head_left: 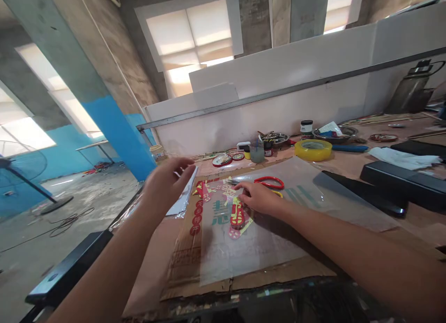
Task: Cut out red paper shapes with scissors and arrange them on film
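Note:
My left hand (169, 181) is raised near the left edge of the cardboard (184, 262), fingers apart, with nothing visible in it. Over the translucent sheet (223, 262), my right hand (256, 197) has its fingers curled at the top of a red and yellow paper cutout (237, 214); whether they grip it is hard to tell. Another red piece (234, 232) lies just below that cutout. More red and pale yellow pieces (205, 191) sit at the sheet's upper left. Scissors with red handles (270, 182) rest just beyond my right hand.
Behind the sheet stand a cloudy jar (257, 152), a roll of yellow tape (312, 150) and metal bowls (336, 133). A white cloth (404, 158) and dark boxes (406, 184) lie to the right. White papers (181, 200) are under my left hand.

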`<state>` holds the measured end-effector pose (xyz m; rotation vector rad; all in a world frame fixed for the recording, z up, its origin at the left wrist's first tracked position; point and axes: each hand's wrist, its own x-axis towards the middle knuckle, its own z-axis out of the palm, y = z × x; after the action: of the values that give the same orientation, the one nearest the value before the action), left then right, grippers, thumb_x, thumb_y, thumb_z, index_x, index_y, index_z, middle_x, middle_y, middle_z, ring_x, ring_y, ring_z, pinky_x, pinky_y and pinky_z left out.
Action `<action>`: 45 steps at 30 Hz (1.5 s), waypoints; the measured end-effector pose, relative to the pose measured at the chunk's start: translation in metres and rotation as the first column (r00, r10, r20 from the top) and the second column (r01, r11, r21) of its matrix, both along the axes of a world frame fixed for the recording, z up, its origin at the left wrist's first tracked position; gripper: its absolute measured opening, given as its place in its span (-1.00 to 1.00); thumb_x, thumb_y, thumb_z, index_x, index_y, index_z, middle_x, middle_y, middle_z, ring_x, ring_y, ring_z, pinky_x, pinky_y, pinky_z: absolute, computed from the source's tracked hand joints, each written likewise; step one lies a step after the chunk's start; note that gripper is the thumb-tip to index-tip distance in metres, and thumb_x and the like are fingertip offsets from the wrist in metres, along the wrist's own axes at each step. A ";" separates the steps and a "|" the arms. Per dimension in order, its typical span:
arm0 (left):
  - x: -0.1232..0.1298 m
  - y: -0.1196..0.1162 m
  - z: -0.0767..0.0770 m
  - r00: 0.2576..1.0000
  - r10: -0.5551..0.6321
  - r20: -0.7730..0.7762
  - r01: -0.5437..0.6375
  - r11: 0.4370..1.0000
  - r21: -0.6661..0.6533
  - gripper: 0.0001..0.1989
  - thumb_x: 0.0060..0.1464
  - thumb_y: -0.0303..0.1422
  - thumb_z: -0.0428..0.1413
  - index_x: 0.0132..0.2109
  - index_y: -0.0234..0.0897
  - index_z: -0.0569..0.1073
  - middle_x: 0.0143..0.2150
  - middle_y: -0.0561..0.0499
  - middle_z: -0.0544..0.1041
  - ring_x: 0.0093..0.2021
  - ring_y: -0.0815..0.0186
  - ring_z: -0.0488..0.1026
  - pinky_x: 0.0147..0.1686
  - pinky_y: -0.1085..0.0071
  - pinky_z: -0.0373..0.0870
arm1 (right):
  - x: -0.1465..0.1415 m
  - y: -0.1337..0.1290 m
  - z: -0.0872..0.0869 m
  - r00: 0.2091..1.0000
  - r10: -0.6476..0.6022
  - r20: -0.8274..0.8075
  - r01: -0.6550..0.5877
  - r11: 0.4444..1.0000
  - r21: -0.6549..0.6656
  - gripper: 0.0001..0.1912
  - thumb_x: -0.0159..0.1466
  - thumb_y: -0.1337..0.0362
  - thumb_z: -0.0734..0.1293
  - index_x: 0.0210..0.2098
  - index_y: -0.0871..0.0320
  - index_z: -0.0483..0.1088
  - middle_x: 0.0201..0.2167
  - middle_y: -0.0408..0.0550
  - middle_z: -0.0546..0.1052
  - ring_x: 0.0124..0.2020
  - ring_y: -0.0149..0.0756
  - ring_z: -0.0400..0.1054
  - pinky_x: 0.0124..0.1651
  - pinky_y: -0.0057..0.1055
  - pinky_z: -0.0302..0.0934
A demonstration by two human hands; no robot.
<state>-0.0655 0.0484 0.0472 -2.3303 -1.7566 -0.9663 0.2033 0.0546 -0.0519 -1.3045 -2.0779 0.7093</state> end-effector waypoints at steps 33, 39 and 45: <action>-0.043 0.035 -0.031 0.929 0.264 0.261 -0.247 0.964 -0.096 -0.61 0.03 -0.05 0.13 -0.16 -0.27 0.49 -0.29 -0.05 0.63 -0.30 0.20 0.56 -0.44 0.41 0.34 | 0.001 -0.006 0.011 0.998 -0.060 0.022 0.058 0.997 0.047 -0.67 0.36 0.25 0.24 0.05 0.18 0.45 -0.32 0.00 0.62 -0.49 -0.34 0.42 -0.39 -0.45 0.17; -0.009 0.007 -0.038 0.995 0.100 -0.014 -0.098 0.991 0.095 -0.89 0.09 -0.30 0.18 -0.36 -0.21 0.53 -0.42 0.05 0.62 -0.38 0.22 0.54 -0.40 0.37 0.35 | -0.001 -0.009 0.012 0.999 -0.028 0.035 0.025 0.996 0.089 -0.73 0.32 0.28 0.27 -0.04 0.17 0.51 -0.34 -0.02 0.61 -0.38 -0.27 0.43 -0.33 -0.42 0.16; 0.022 -0.047 -0.042 0.964 -0.259 -0.056 0.252 0.836 0.487 -0.93 0.15 -0.43 0.22 -0.29 -0.18 0.49 -0.19 0.10 0.67 -0.21 0.35 0.60 -0.18 0.44 0.50 | -0.004 -0.020 0.025 0.835 0.083 -0.544 -0.227 0.952 -0.204 -0.59 0.40 0.01 0.19 -0.15 0.23 0.46 -0.41 -0.05 0.54 -0.50 -0.38 0.39 -0.41 -0.45 0.27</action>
<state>-0.0438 0.0009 0.0051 -2.2379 -1.0368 -1.2864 0.1989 0.0342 -0.0268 -0.9220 -1.6776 1.2953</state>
